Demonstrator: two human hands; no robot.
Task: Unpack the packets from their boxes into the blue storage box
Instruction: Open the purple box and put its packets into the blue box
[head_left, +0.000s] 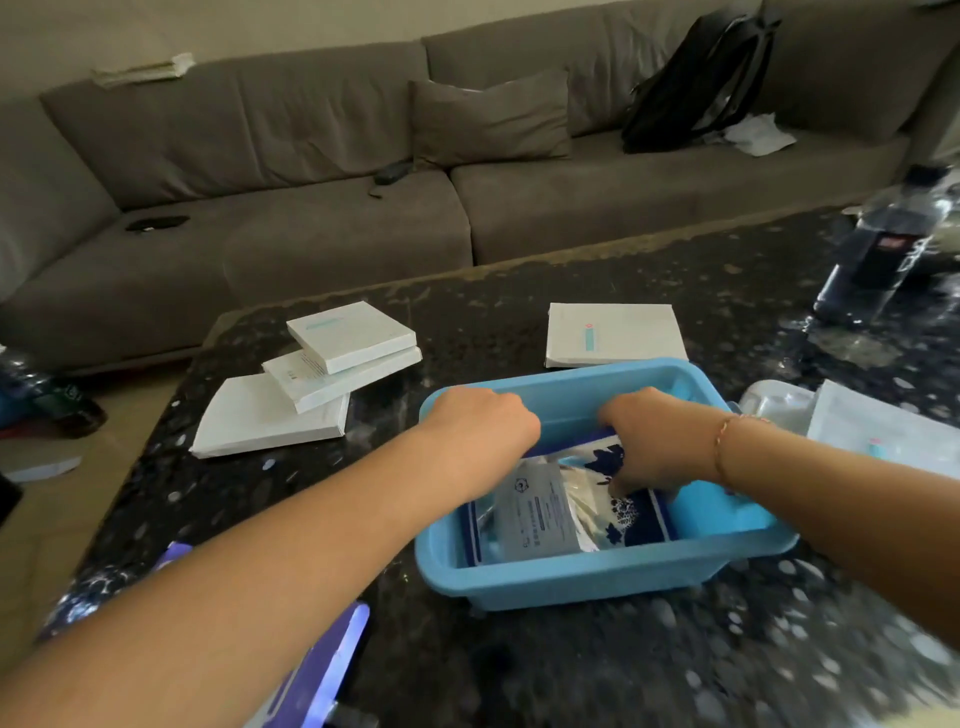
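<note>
The blue storage box (571, 577) stands on the dark stone table in front of me. Inside it lie a silvery packet (540, 512) and a white packet with dark blue flower print (631, 514). Both my hands reach down into the box. My left hand (480, 423) is over the box's left side, fingers curled downward and hidden. My right hand (649, 441) grips the printed packet at its upper edge. Three white flat boxes (311, 384) are piled to the left, another white box (613, 335) lies behind the blue box, and one white box (883, 431) sits at the right.
A plastic bottle (883, 249) lies at the table's far right. A white plastic object (774, 405) sits right of the blue box. A purple item (332, 660) is at the near edge under my left arm. A grey sofa (363, 156) with a black bag stands behind.
</note>
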